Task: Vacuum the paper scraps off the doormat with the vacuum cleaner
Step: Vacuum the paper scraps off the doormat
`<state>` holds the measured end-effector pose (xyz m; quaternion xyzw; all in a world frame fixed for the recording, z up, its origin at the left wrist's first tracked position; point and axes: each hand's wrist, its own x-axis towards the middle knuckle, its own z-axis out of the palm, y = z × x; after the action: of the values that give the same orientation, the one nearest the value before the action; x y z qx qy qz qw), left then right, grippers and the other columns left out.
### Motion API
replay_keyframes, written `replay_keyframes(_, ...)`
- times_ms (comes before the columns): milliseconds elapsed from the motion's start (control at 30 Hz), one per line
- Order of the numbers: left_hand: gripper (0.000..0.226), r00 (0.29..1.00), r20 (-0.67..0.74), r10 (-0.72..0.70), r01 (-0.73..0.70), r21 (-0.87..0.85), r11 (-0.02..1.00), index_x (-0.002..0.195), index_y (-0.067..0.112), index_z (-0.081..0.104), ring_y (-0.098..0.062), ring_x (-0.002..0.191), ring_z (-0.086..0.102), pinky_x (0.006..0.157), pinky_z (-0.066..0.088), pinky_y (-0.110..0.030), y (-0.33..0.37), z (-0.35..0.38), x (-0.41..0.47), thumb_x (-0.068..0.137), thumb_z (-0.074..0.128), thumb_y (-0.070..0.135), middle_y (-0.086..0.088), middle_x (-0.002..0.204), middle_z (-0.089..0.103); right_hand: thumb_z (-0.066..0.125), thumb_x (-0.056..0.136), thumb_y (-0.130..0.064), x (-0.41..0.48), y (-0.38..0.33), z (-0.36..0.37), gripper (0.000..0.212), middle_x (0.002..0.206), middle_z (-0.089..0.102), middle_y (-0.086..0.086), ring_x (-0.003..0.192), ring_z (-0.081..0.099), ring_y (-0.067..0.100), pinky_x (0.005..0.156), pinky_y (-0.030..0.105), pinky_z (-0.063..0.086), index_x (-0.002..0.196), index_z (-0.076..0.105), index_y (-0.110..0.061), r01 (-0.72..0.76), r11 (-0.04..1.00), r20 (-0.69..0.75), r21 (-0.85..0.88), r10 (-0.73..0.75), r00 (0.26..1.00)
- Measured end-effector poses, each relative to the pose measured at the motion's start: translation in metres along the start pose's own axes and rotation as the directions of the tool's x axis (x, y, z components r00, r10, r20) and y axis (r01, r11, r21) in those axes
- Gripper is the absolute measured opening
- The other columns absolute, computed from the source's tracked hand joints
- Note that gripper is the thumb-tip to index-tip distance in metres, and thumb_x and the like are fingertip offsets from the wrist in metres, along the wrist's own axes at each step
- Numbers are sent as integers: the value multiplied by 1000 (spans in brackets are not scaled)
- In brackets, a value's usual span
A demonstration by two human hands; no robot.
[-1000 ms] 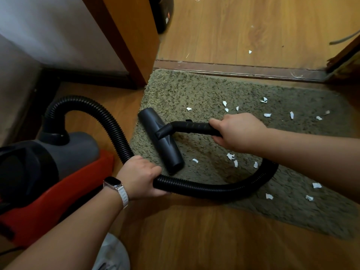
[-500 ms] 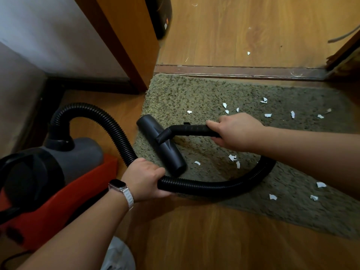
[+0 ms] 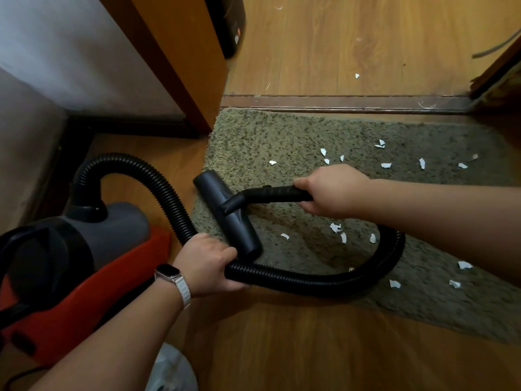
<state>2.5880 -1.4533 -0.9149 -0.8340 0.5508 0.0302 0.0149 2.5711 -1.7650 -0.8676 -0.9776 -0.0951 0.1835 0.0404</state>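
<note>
On doormat [image 3: 282,136], nozzle [image 3: 242,238] seemingly rests; left hand [image 3: 207,263] grips hose [image 3: 310,281], right hand [image 3: 334,191] wand [image 3: 277,193].

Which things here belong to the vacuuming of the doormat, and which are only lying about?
For the job: vacuum cleaner, its hose gripped by the left hand, nozzle with its handle in the right hand, doormat, paper scraps.

Lying about: white bag at the bottom edge, dark object past the doorway, stray scrap on the far floor.
</note>
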Motion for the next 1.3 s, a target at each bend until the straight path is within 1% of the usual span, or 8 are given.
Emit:
replay_keyframes(233,55,999,-44,-7,6,-10,1000,56,24,55,-13,44,54,54,42,-25,6,-4,7,73,59,77,11,49,53,44,101,-45,-1,-2,8,40,97,57,2,70,60,26,45,28,36,135,45,-25,70,987,-69,-142,-80,994)
replay_keyframes(500,56,1000,7,21,-21,-37,999,61,25,60,-13,47,56,57,46,-28,3,4,-3,75,53,79,11,52,55,55,94,-43,7,-10,-1,26,77,62,-8,68,61,14,50,25,40,117,64,-33,-81,969,137,232,49,989)
replay_keyframes(667,57,1000,-1,13,-13,-36,999,59,25,59,-13,47,56,55,46,-28,3,2,-5,74,54,81,11,51,54,49,97,-47,2,-8,5,31,83,60,-6,70,61,18,47,25,36,123,55,-33,20,998,-41,66,-17,999)
replay_keyframes(767,57,1000,-6,8,-8,-33,999,60,26,59,-12,47,56,56,46,-27,5,1,-3,74,53,81,12,51,54,45,98,-50,-4,-2,4,38,92,58,-4,76,62,20,51,27,42,131,50,-34,58,998,-106,2,-58,993)
replay_keyframes(867,56,1000,-26,4,-5,-40,999,59,25,58,-14,48,56,56,44,-27,7,1,3,72,57,80,10,51,54,49,95,-49,-15,14,-4,34,87,61,-8,76,62,19,56,29,51,127,53,-39,5,999,-54,41,-2,999)
replay_keyframes(1000,57,996,-93,-9,1,-82,997,58,22,55,-17,47,55,55,42,-28,13,0,18,74,59,77,8,50,53,51,93,-49,-45,45,-9,32,79,59,-10,75,61,20,52,27,40,123,56,-39,-66,998,13,-21,66,998)
replay_keyframes(1100,55,994,-110,8,-18,-94,995,57,22,53,-18,45,54,54,40,-27,17,-2,32,74,62,74,7,49,51,53,92,-51,-70,63,-8,35,82,64,-11,76,62,17,54,27,43,126,56,-43,-114,993,70,-8,114,991)
replay_keyframes(1300,54,993,-117,30,-39,-83,996,55,21,54,-18,43,54,50,36,-25,22,-8,44,71,66,71,6,46,50,52,92,-50,-93,65,-2,38,80,60,-12,77,62,17,61,28,50,129,55,-42,-95,995,115,-32,98,989)
